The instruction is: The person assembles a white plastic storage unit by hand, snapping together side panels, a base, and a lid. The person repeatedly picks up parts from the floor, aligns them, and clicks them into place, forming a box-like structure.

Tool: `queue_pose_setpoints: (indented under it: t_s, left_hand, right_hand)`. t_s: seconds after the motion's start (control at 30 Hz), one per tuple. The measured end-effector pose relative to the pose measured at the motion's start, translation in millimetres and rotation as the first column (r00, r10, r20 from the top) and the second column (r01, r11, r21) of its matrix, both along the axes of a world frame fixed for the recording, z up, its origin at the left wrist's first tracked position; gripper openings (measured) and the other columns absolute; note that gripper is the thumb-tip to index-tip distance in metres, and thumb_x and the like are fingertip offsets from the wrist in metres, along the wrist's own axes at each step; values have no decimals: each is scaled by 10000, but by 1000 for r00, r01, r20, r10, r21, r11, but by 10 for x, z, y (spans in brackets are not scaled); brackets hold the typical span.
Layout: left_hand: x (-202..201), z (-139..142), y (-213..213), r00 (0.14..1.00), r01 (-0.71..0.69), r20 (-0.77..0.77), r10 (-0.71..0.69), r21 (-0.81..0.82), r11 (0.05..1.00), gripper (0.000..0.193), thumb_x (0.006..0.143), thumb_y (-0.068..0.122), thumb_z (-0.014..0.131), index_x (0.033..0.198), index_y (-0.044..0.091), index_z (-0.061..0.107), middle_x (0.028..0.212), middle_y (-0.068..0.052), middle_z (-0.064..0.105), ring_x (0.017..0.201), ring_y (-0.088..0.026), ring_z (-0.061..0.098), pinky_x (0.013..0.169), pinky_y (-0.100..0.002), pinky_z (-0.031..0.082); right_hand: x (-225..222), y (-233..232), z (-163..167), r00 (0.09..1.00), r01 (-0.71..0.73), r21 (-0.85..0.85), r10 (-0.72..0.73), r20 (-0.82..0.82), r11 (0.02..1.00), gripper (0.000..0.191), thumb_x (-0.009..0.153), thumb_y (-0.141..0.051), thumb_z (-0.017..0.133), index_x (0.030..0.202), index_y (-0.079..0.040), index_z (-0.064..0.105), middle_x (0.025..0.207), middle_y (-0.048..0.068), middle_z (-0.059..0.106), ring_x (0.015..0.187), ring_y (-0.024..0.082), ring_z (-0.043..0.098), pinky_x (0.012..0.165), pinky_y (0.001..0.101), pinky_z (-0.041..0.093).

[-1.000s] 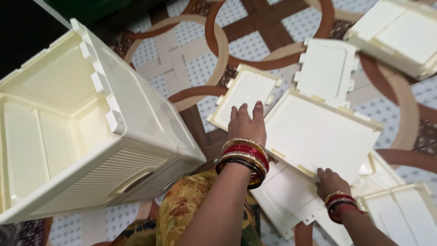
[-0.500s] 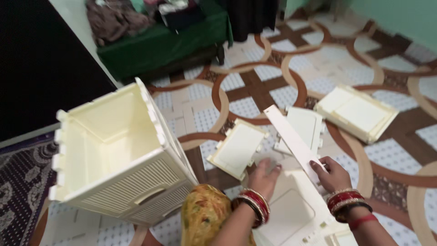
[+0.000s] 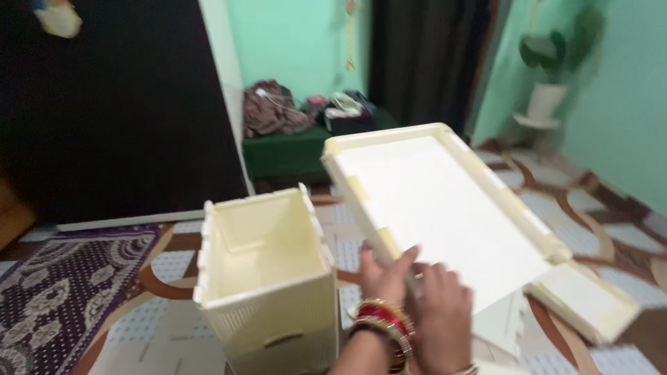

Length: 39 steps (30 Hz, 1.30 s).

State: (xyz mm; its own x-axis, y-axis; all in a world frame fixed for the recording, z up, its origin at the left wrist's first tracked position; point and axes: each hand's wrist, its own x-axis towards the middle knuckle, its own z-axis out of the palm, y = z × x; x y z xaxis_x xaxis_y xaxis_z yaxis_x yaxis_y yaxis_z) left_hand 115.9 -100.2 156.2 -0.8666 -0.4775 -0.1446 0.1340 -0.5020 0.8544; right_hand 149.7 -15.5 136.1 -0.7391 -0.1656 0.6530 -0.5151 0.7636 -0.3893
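Observation:
A large cream plastic panel (image 3: 445, 201) with raised edges is lifted off the floor and tilted up in front of me. My left hand (image 3: 384, 278), with red and gold bangles on the wrist, grips its near lower edge. Close beside it, my right hand (image 3: 441, 319) holds the same edge. To the left stands an open-topped cream plastic box (image 3: 267, 292) with notched walls and a slotted front. The panel's near left corner is close to the box's right wall.
Another cream panel (image 3: 590, 302) lies on the patterned tiled floor at the right. A dark patterned rug (image 3: 62, 278) lies at the left. A green bench (image 3: 299, 149) with clothes on it stands at the back wall, and a plant (image 3: 549, 76) at the right.
Both hands have raised the panel from the floor pile to face height. The view has swung up from the floor to the room, and the box now stands closer.

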Motion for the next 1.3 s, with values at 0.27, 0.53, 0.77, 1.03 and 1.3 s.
queue_pose_setpoints:
  t_s: [0.27, 0.53, 0.77, 1.03, 1.3]
  left_hand:
    - [698, 187, -1852, 946, -285, 145, 292, -63, 956, 757, 756, 101, 755, 1467, 181, 508, 1124, -164, 735, 1000, -256, 710, 854, -402, 592]
    - [875, 41, -3223, 960, -194, 204, 192, -10, 981, 635, 801, 138, 651, 1429, 79, 577, 1137, -176, 749, 922, -258, 765, 772, -372, 627]
    - [245, -429, -3788, 980, -148, 130, 153, -44, 988, 512, 812, 133, 647, 1312, 24, 630, 1047, -155, 739, 859, -240, 740, 727, -352, 618]
    - [-161, -1212, -4173, 988, -105, 103, 115, -91, 990, 573, 814, 98, 583, 1385, 56, 571, 1054, -125, 704, 872, -221, 697, 736, -356, 576]
    - [-244, -1719, -4255, 992, -95, 71, 106, -151, 984, 745, 847, 150, 577, 1569, 132, 397, 1377, -84, 622, 1187, -198, 590, 1004, -325, 459]
  right_hand:
    - [-193, -892, 373, 811, -576, 51, 578, -91, 816, 526, 819, -247, 739, 1305, -79, 624, 1317, 144, 560, 1244, 341, 535, 1048, 470, 406]
    - [-1802, -1370, 275, 874, -323, 71, 268, 406, 944, 790, 905, -501, 699, 1519, -114, 389, 1436, 220, 504, 1327, 367, 496, 1077, 445, 427]
    - [-2475, -1619, -206, 802, -329, 64, 243, 545, 942, 526, 848, -303, 695, 1342, -134, 634, 1230, 165, 736, 1114, 310, 710, 1003, 403, 527]
    - [-2407, -1785, -735, 765, -204, -168, 264, 587, 964, 446, 863, -220, 623, 1289, -99, 668, 1054, 216, 777, 979, 344, 764, 916, 401, 560]
    - [-2408, -1812, -1156, 801, -149, -199, 236, 550, 969, 472, 855, -244, 641, 1317, -149, 650, 1025, 229, 778, 954, 371, 769, 895, 429, 572]
